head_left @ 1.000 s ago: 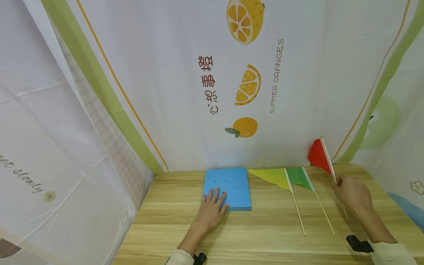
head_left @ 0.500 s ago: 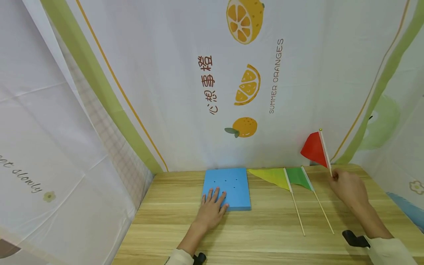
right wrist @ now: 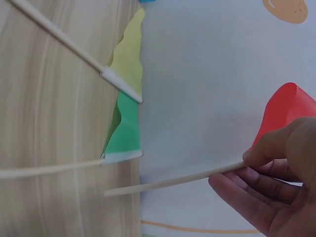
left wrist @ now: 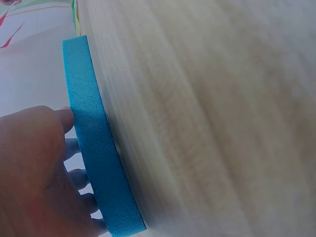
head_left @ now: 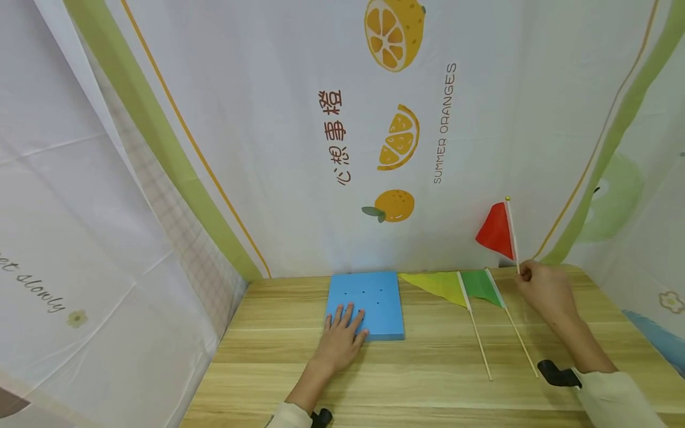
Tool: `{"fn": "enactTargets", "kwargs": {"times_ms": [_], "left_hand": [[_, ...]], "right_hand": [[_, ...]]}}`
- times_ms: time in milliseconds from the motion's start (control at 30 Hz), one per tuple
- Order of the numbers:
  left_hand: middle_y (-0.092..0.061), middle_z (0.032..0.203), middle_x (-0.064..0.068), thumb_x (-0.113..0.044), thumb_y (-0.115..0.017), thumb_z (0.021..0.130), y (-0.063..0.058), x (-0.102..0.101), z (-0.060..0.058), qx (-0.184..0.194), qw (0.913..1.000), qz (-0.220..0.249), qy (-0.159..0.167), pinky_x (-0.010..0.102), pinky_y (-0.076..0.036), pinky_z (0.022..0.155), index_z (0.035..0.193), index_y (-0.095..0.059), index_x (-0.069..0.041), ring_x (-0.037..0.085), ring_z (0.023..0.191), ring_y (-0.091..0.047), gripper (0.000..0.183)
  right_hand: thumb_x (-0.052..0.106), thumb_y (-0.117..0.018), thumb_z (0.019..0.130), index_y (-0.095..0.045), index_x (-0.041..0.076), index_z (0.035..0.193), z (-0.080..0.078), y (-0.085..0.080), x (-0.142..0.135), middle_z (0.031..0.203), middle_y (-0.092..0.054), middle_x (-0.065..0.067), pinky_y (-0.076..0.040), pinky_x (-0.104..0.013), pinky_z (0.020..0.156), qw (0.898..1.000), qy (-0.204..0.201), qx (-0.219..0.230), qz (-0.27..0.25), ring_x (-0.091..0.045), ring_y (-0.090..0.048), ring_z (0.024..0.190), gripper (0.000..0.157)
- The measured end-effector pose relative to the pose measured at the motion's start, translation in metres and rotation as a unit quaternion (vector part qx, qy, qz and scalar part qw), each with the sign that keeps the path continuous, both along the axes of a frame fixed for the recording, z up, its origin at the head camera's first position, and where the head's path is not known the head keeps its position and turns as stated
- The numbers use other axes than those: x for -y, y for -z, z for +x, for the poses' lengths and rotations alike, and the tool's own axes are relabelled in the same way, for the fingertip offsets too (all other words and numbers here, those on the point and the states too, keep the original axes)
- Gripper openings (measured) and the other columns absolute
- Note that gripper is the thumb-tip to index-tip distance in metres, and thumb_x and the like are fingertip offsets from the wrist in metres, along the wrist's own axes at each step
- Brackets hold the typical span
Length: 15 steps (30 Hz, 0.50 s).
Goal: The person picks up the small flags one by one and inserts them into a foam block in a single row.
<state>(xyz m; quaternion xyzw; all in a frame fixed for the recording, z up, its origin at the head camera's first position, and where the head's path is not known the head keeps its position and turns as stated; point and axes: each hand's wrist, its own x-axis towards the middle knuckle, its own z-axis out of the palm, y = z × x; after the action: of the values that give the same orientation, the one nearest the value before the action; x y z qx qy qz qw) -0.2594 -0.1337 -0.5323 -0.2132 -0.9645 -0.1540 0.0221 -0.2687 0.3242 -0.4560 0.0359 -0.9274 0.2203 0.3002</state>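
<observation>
Your right hand pinches the slim pale stick of a bright red flag between thumb and fingers, just below the cloth, so that grip is narrow and holding. The red flag is raised at the right, near the back edge of the wood-grain table, its white sleeve and small gold-coloured tip leaning slightly to the left; the lower length of its stick runs out past your fingers. Your left hand is spread wide, its fingers resting on top of a flat, square blue foam block dotted with small dark holes, which lies flat toward the back of the table. Between the block and your right hand lie a long yellow triangular flag and a shorter green flag, their pale sticks pointing back toward you. The yellow one's tip reaches the block's right edge, though you cannot tell whether they touch. Behind the table hangs a white curtain printed with oranges.
</observation>
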Motion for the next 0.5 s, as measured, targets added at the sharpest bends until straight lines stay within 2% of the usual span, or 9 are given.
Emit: {"fn": "enactTargets", "kwargs": {"times_ms": [267,500], "left_hand": [[-0.027,0.175,0.02,-0.044,-0.044,0.115,0.001,0.001,0.0,0.008,0.9999,-0.007,-0.007,0.069,-0.021,0.129,0.166,-0.04,-0.014,0.047,0.163,-0.021,0.059],[-0.028,0.175,0.021,-0.043,-0.045,0.115,-0.001,0.0,0.0,0.007,1.0,-0.003,-0.003,0.07,-0.021,0.129,0.165,-0.042,-0.013,0.048,0.163,-0.022,0.059]], "right_hand": [[-0.001,-0.067,0.085,-0.064,0.002,0.079,-0.008,-0.009,0.019,0.066,-0.062,-0.006,-0.039,-0.033,0.055,1.0,-0.014,-0.019,0.001,-0.018,-0.049,0.057,0.007],[0.001,-0.069,0.09,-0.069,-0.002,0.085,-0.017,-0.019,0.037,0.073,-0.069,-0.012,-0.045,-0.034,0.058,0.999,-0.03,-0.006,-0.016,-0.021,-0.059,0.062,0.005]]}}
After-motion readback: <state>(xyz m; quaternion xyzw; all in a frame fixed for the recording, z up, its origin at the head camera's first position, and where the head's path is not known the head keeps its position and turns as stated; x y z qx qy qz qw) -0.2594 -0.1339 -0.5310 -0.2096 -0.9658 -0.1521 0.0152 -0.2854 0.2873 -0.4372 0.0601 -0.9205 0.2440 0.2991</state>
